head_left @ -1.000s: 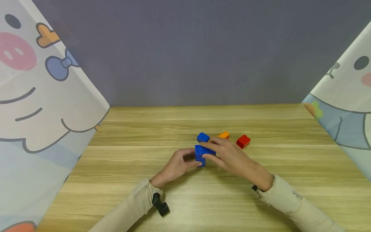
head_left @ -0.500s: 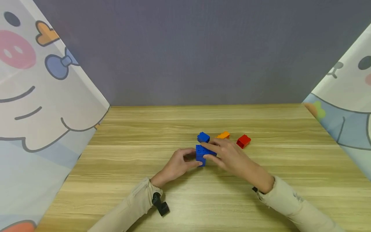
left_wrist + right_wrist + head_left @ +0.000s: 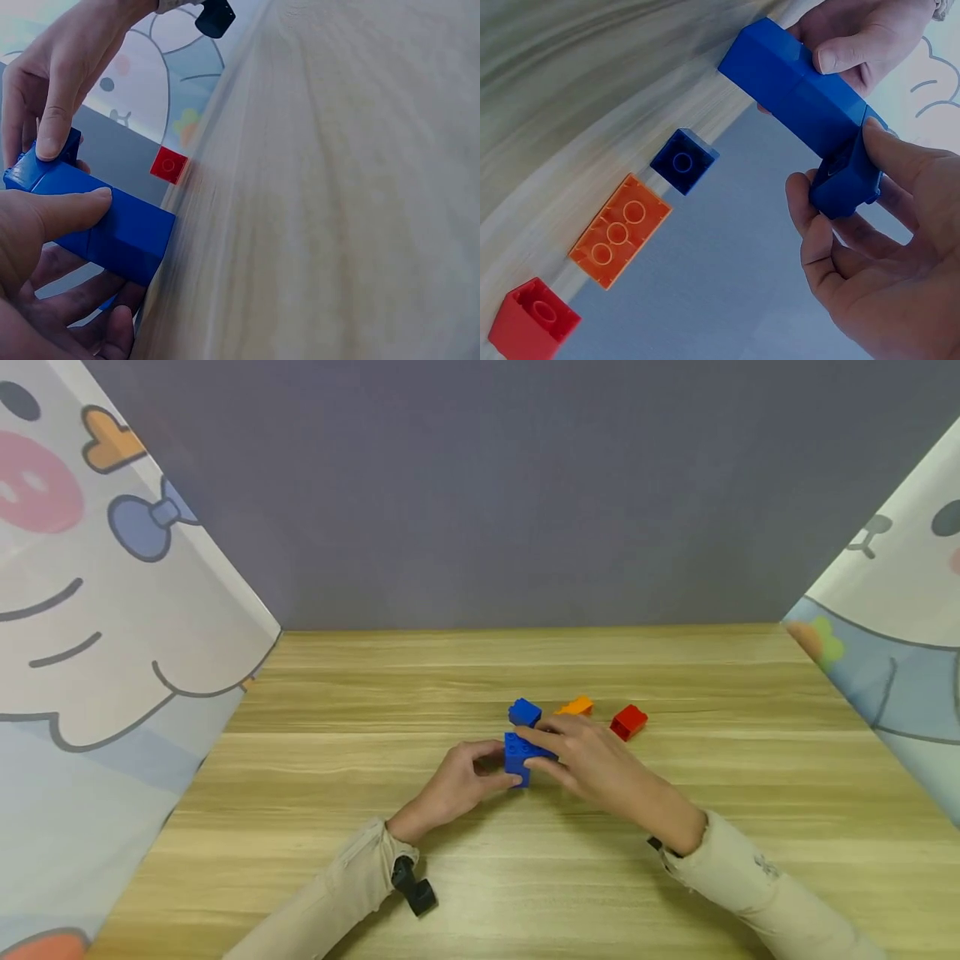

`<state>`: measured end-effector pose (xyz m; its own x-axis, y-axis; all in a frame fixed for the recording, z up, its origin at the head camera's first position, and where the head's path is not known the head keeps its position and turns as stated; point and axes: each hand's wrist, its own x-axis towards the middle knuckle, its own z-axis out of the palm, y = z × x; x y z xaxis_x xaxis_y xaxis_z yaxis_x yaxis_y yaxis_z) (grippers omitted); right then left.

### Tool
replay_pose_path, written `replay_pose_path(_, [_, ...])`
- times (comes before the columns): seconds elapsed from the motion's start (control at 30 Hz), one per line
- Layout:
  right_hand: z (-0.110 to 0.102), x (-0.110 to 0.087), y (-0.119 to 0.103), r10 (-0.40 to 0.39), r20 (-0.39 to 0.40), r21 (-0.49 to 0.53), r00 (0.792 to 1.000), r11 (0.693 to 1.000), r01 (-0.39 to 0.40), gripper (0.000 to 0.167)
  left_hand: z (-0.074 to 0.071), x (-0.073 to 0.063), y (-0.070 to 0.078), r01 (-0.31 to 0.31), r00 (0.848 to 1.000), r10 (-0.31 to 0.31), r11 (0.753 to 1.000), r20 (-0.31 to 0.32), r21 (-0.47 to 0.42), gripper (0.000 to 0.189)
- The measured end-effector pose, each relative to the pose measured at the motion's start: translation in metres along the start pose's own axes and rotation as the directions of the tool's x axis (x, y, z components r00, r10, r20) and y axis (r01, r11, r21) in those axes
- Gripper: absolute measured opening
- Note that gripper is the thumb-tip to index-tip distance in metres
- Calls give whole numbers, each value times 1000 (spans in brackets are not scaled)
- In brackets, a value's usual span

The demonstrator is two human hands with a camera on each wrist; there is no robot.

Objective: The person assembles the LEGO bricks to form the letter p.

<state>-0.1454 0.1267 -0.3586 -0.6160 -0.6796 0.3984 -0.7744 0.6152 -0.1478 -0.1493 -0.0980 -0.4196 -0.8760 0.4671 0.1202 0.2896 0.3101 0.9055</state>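
Note:
A stack of blue toy building bricks stands upright on the wooden table between the two hands. My left hand grips the stack from the left, its thumb lying along the near side and its fingers behind. On top sits a longer blue brick, which juts out to the right past the stack. My right hand pinches this top brick between thumb and fingers, partly covering its studs in the head view. In the left wrist view, the top brick meets the stack, with no clear gap showing.
Behind the hands lie a loose blue brick, an orange brick and a red brick, tipped on their sides. A grey panel closes off the table's back, with cartoon-printed panels at both sides.
Both hands keep their hold on the blue bricks in the same place. The head view has shifted slightly, and the loose bricks have stayed put.

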Motion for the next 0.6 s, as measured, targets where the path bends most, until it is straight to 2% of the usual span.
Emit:
replay_pose_path(0.17, [-2, 0, 2, 4, 9, 33, 1000, 999, -5, 42, 1, 1, 1, 9, 1000, -8, 1000, 9, -7, 32])
replay_pose_path(0.33, [-2, 2, 4, 14, 28, 114, 1000, 993, -17, 41, 0, 0, 0, 15, 1000, -15, 1000, 4, -5, 33])
replay_pose_path(0.6, [1, -2, 13, 48, 43, 268, 998, 962, -58, 43, 0, 0, 2, 17, 1000, -17, 1000, 2, -3, 33])
